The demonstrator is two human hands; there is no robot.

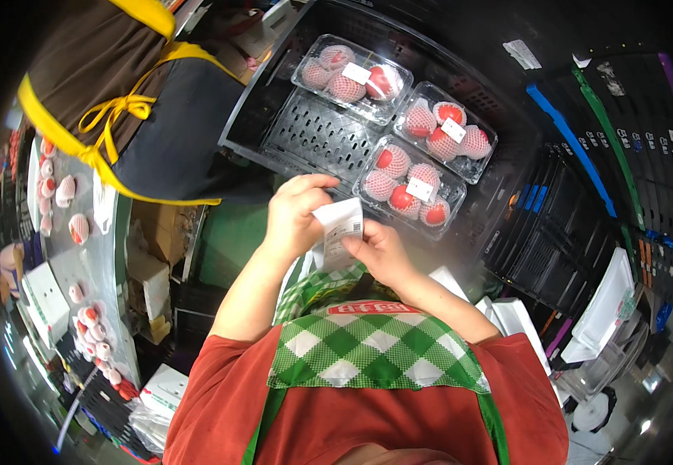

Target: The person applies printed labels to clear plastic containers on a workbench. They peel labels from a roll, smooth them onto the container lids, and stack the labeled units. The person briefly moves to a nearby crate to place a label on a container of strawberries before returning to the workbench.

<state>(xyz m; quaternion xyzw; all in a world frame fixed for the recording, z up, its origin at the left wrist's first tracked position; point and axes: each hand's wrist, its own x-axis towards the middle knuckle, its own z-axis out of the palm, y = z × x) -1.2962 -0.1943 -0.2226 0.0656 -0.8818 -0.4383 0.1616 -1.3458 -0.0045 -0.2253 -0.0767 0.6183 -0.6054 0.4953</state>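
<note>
My left hand (296,215) is closed on one side of a white strip of printed labels (342,222). The lower right edge of that strip is pinched by my right hand (380,249). Just beyond my hands is a black plastic crate (305,159) with a slotted floor. Inside it lie three clear plastic packs: one at the far side (387,59), one at the right (427,98) and one nearest me (367,188). Each holds several round red fruits in foam nets and bears a white label on its lid.
At the left, a person in a dark apron with yellow trim (177,132) stands close to the crate. Netted fruits lie on a counter (104,267) on that side. Stacked black crates (553,209) rise at the right, near white foam trays (604,310).
</note>
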